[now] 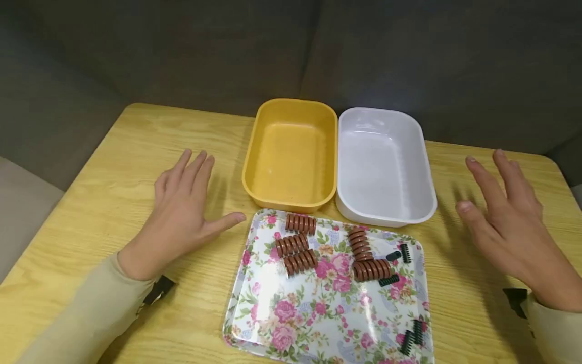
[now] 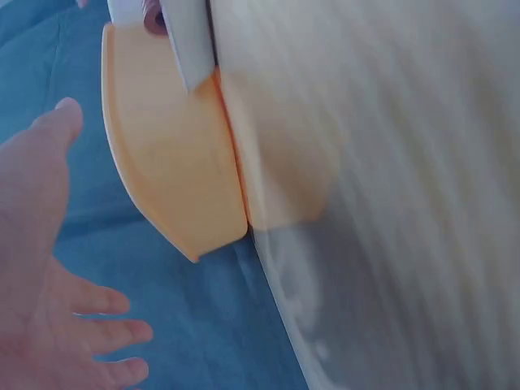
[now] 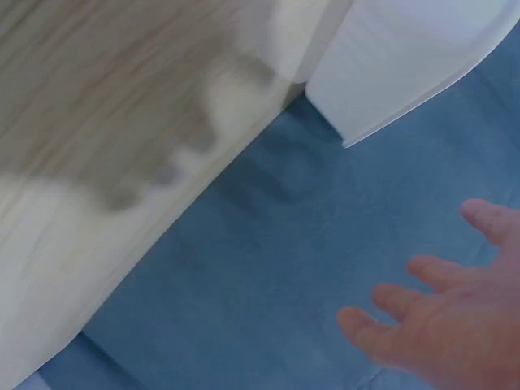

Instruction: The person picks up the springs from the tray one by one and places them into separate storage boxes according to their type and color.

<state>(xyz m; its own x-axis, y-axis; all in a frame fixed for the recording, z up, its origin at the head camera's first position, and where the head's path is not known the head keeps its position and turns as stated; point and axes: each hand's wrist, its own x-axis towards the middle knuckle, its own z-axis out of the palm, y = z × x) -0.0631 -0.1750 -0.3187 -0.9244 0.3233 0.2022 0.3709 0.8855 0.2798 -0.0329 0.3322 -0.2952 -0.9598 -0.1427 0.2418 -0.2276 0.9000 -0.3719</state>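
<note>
My left hand (image 1: 177, 217) hovers over the table to the left of a flowered tray (image 1: 254, 318), fingers extended and thumb toward the tray, holding nothing. On the other side, my right hand (image 1: 514, 227) is raised with spread, slightly bent fingers, also holding nothing. Several thick brown coil springs lie on the tray: a group at the upper left (image 1: 291, 245) and a touching pair at the upper right (image 1: 372, 270). Smaller dark green springs (image 1: 405, 254) lie near its right edge, two of them (image 1: 406, 343) lower down. Both wrist views show extended fingers touching nothing.
Behind the tray stand a yellow plastic bin (image 1: 291, 205) and a white bin (image 1: 386, 218), side by side, with nothing visible inside. The wooden table (image 1: 104, 177) ends just behind them at a dark cloth backdrop (image 1: 204, 55).
</note>
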